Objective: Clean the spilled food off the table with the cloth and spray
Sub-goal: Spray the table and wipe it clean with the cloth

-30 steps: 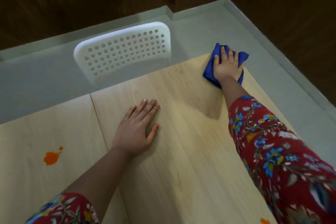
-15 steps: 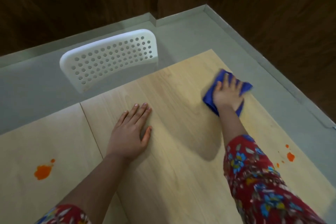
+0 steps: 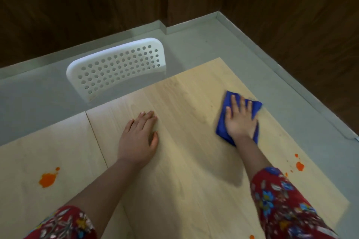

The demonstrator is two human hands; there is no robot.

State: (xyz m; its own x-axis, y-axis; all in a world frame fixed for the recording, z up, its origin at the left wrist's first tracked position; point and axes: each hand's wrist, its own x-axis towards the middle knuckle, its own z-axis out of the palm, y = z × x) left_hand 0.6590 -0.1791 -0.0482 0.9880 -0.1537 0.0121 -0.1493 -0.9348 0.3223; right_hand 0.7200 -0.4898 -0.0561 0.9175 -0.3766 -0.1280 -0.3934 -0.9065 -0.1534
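A folded blue cloth lies on the light wooden table near its far right side. My right hand presses flat on the cloth with fingers spread. My left hand rests flat on the bare wood at the table's middle, holding nothing. An orange spill sits on the left table panel. Smaller orange drops lie near the right edge, below the cloth. Another orange speck shows at the bottom edge. No spray bottle is in view.
A white perforated chair back stands against the table's far edge. Grey floor runs around the table to dark wooden walls. A seam divides the left panel from the main tabletop.
My right hand has drawn the blue cloth back from the far corner toward me along the right side. My left hand stays flat in place. The view has tilted, revealing the right-edge drops.
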